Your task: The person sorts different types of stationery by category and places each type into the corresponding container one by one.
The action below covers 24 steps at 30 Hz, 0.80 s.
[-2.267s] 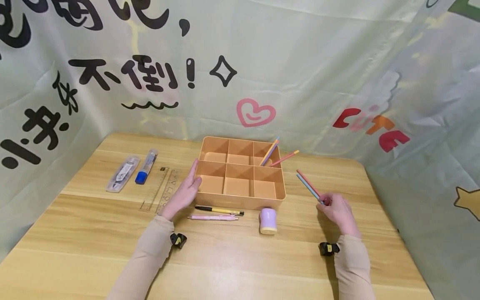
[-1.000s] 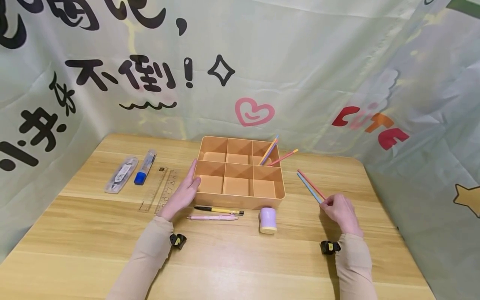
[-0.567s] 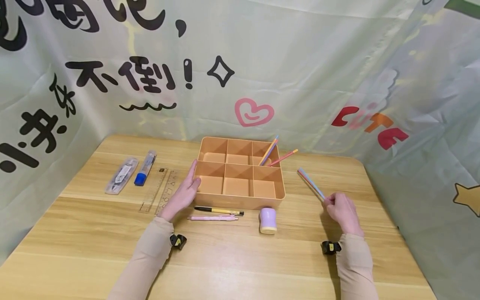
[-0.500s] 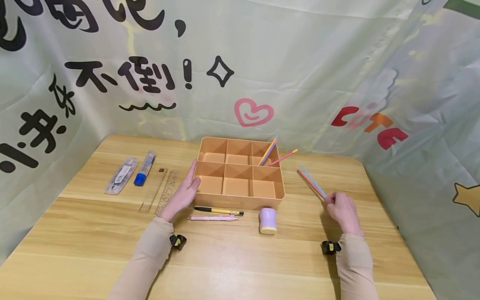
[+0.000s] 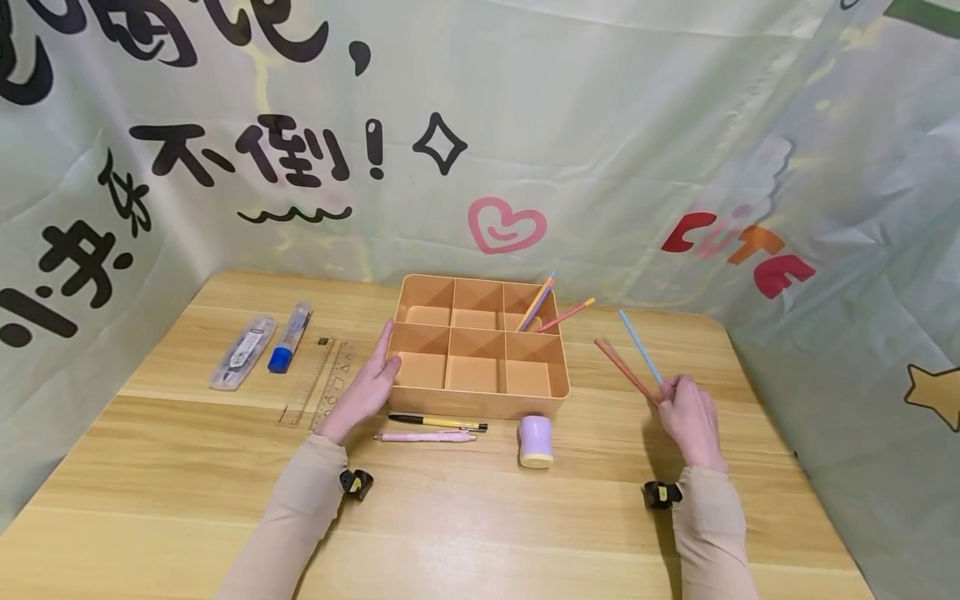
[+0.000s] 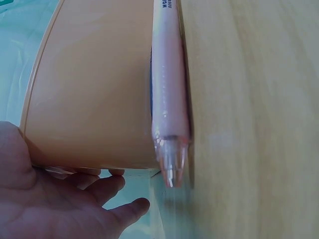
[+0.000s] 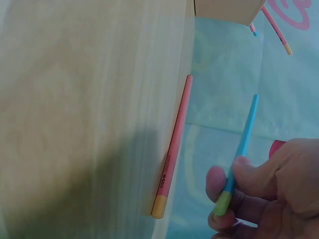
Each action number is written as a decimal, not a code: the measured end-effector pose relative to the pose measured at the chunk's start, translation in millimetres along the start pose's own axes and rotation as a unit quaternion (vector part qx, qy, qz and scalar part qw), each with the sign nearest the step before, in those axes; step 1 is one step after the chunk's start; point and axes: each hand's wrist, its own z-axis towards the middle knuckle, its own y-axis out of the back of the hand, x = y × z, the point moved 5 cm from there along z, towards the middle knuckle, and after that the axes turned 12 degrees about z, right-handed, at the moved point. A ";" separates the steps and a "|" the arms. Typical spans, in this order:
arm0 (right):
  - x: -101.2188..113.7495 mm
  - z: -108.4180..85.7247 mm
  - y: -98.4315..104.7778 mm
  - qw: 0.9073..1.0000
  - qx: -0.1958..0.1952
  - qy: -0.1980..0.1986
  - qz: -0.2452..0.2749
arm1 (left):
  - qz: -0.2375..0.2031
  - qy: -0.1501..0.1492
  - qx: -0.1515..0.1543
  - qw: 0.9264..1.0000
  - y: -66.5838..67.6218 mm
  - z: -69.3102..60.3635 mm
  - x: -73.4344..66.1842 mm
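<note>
Bench-top arrangement of stationery around a six-compartment organizer (image 5: 480,406), with both hands engaged. The left hand (image 5: 365,392) grips the organizer at its left wall, thumb over the rim and fingers spread along the outside. The right hand (image 5: 690,421) is closed to a narrow pinch on the blue pencil (image 7: 249,119), thumb and fingertips meeting near its green end, the shaft raised above the bench (image 5: 450,533) and angled away. The red pencil (image 7: 173,149) lies on the bench just beside that hand, not held. Three further pencils (image 5: 535,305) lean in the back right compartment. Each pencil is probably light, stiff and smooth, prone to rolling or pivoting when pinched at one end; a hold nearer mid-shaft should steady it. The organizer, apparently thin moulded plastic, should be rigid but light enough to slide, so its side wall offers a sound bracing point.
</note>
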 end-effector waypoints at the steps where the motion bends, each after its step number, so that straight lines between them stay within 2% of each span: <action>1: 0.3 0.4 0.2 1.000 -0.005 0.000 0.002 | 0.000 0.001 0.000 1.000 0.0 -0.1 -0.1; 6: 2.3 1.1 2.7 0.999 -0.039 0.002 0.014 | 0.004 0.006 -0.003 1.000 0.0 -0.2 0.1; 10: 5.2 0.8 6.5 0.994 -0.096 0.022 0.044 | 0.003 0.007 -0.002 1.000 -0.2 -0.3 0.3; 16: 8.8 -1.7 16.1 0.971 -0.208 0.058 0.099 | 0.004 -0.001 0.000 1.000 -0.7 0.3 -1.1; 22: 10.1 -1.9 19.7 0.959 -0.244 0.065 0.127 | 0.002 0.005 0.001 1.000 -0.5 -0.5 0.0; 24: 10.0 -1.5 21.2 0.953 -0.258 0.067 0.147 | 0.001 0.008 0.003 1.000 -0.7 -0.8 0.0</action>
